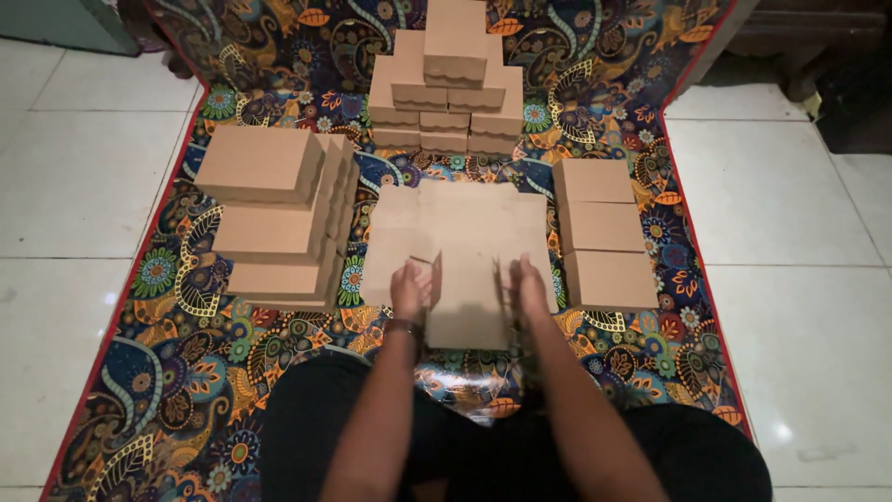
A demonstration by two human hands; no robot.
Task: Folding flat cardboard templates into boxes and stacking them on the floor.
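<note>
Nearest, the left hand (410, 288) and right hand (531, 286), fingers extended, are pressed against the side flaps of a flat cardboard blank (460, 256) on the mat (186, 372); it is judged barely folded. Finished boxes (446, 79) are stacked behind.

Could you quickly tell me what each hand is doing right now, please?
Left hand: open, fingers on a raised flap of the flat cardboard blank.
Right hand: open, touching the same blank's other side; motion-blurred, grip unclear.
</note>
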